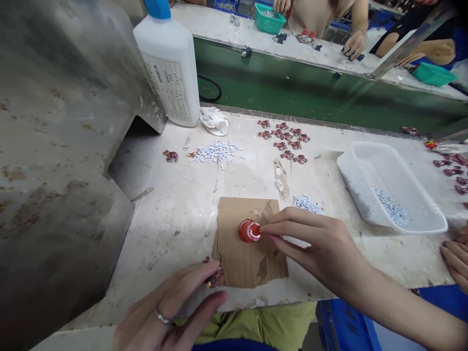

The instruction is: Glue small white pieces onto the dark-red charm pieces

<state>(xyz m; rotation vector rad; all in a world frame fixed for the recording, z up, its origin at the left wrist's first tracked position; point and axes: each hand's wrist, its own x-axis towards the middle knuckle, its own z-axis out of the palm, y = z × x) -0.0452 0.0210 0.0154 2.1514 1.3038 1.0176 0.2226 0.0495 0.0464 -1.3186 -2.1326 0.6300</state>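
My left hand (175,302), with a ring on one finger, holds a small reddish-brown animal figurine (215,277) at the left edge of a cardboard piece (241,268). The fingers partly cover the figurine. On the cardboard is a small clear cup of red-orange contents (245,231). My right hand (310,239) reaches in from the right, thumb and fingers pinched together at the cup's rim. Whatever is between those fingertips is too small to make out. A little heap of pale blue-white pieces (306,204) lies just beyond my right hand.
A white plastic basket (413,195) holds more pale pieces. Brown figurines (288,154) stand grouped behind the cardboard, left of which are scattered pale pieces (217,152) and a lone figurine (170,155). A white bottle (171,73) stands beside a metal housing (66,122). Other people's hands (354,45) work opposite.
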